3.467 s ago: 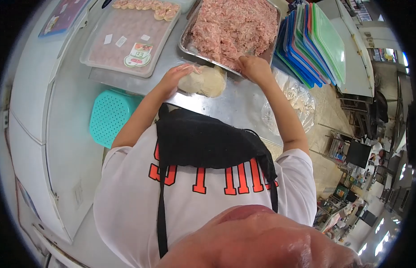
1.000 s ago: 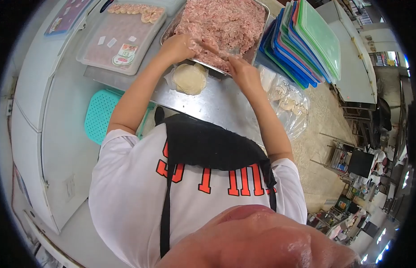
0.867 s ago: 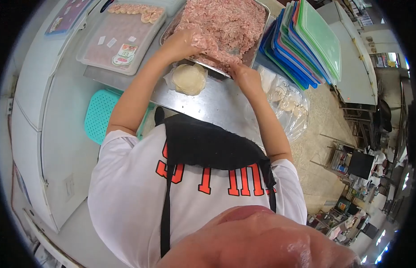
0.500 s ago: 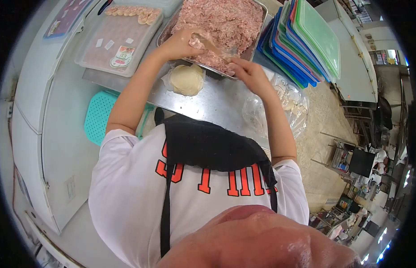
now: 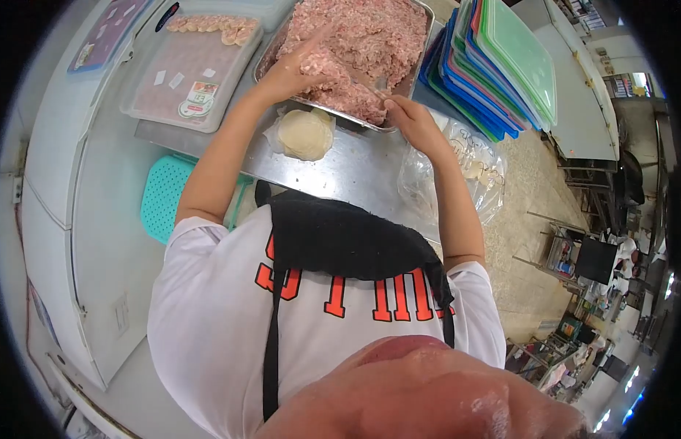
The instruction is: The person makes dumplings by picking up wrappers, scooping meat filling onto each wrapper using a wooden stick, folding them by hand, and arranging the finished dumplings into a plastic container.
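My left hand (image 5: 285,75) is over the near left part of the ground meat (image 5: 369,36), its fingers stretched out; whether anything lies in the palm is hard to tell. The meat fills a metal tray (image 5: 429,44). At the tray's near right edge, my right hand (image 5: 415,126) is closed round the end of a thin spatula (image 5: 368,86), whose far part lies at the meat. A stack of round pale wrappers (image 5: 305,135) rests on the metal table (image 5: 340,172), just below my left hand.
Left of the tray is a plastic container (image 5: 132,102) with a row of filled pieces (image 5: 208,28). Coloured lids (image 5: 519,55) are stacked to the right. A clear plastic bag (image 5: 476,172) lies at the table's right. A turquoise basket (image 5: 165,194) is below left.
The left fingers have opened out, and the pale piece they held is no longer plain to see. The spatula has moved from the left hand down to the meat.
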### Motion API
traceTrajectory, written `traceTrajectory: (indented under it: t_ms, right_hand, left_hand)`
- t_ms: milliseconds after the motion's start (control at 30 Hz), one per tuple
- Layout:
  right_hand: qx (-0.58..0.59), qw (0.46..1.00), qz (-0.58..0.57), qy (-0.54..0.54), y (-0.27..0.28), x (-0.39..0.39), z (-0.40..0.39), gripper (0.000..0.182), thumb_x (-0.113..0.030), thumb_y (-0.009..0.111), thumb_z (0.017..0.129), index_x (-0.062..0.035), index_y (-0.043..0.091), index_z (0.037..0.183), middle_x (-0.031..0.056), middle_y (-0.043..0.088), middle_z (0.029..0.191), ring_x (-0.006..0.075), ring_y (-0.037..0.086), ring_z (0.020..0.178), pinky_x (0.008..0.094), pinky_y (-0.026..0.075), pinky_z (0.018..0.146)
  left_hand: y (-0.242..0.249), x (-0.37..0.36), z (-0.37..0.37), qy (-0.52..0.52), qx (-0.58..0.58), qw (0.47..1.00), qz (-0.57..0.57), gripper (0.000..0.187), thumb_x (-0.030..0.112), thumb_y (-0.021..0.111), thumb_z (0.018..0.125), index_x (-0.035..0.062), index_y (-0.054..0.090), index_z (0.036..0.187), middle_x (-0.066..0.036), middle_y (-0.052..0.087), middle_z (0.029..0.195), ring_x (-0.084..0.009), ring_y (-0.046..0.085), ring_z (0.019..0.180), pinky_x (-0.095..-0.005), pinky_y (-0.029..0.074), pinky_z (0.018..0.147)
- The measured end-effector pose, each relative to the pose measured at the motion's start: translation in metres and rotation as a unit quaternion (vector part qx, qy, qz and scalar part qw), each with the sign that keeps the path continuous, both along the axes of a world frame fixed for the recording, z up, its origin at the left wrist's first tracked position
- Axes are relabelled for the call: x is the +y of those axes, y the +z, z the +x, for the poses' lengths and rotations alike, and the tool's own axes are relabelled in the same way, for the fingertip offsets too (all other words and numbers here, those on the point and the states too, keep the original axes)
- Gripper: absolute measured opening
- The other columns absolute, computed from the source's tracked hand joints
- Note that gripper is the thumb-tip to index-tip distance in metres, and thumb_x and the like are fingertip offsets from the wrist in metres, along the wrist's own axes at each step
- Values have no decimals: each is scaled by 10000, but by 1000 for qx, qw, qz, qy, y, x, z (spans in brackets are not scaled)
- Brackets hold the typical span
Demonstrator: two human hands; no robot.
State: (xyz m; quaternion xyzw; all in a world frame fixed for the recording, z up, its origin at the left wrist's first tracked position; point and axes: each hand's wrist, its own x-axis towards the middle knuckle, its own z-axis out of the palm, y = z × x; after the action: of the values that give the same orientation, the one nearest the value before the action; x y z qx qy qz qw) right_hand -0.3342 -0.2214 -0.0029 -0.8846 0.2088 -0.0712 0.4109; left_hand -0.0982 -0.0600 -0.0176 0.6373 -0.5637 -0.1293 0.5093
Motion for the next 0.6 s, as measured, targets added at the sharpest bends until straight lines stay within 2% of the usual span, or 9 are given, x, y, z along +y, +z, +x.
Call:
traceTrajectory:
  t_ms: [33,100,200,333,400,433,500,533,600]
  right_hand:
    - [0,1000,-1,-1,-4,-3,-1,300,-269,508,968,0,619,1042,153,630,768,268,619,721,354,469,693]
    - [79,987,137,1,9,6,2,310,-273,508,973,14,614,1026,80,572,703,167,542,669,328,452,670]
    - [66,989,132,-2,19,12,2,310,-277,516,972,11,615,1034,39,522,687,122,485,662,311,449,665]
    - [26,997,78,16,1,14,6,309,-282,536,964,-2,625,1058,58,569,702,149,532,677,323,459,673]
    - [9,997,69,34,-16,15,9,301,-271,538,978,-54,626,1167,-43,446,646,53,419,585,224,356,514]
    - [10,997,67,31,-20,13,10,301,-271,538,978,-54,626,1167,-43,446,646,53,419,585,224,356,514]
    - [37,999,-1,10,-22,13,12,283,-262,561,958,-77,630,1161,30,564,694,148,550,635,285,446,587]
    - [36,999,-1,6,-21,12,13,283,-262,561,958,-77,630,1161,30,564,694,148,550,635,285,446,587]
    - [-33,965,-261,-4,-8,14,19,265,-240,577,933,-88,629,1144,122,663,866,293,635,764,359,493,686]
  left_hand:
    - [2,-2,-2,-1,0,1000,-1,795,203,753,782,134,341,1459,-103,376,1486,-256,329,1383,-343,288,1122]
    - [3,-3,-5,14,0,999,-34,760,197,779,753,111,412,1414,-113,450,1431,-261,404,1334,-346,324,1098]
    - [-8,-5,11,1,-40,997,61,610,194,778,740,65,538,1286,-131,590,1267,-264,550,1175,-351,416,1006]
    - [-1,-7,17,-45,10,996,75,434,193,763,740,25,625,1115,-128,673,1054,-239,628,963,-352,478,875]
    - [1,-8,23,-109,-26,992,51,341,186,734,756,14,650,1038,-120,682,944,-211,626,855,-340,488,802]
    - [1,-7,25,-112,-26,992,50,341,186,734,756,14,650,1038,-120,682,944,-211,626,855,-340,488,802]
    - [-2,-3,28,-96,-50,991,75,342,198,737,740,23,657,1023,-107,681,911,-194,620,832,-321,489,794]
    - [-12,-6,32,-100,-51,991,75,342,198,737,740,23,657,1023,-107,681,911,-194,620,832,-321,489,794]
    - [-35,-15,41,-41,181,969,165,351,202,742,721,15,659,1007,-119,679,876,-187,622,815,-319,491,778]
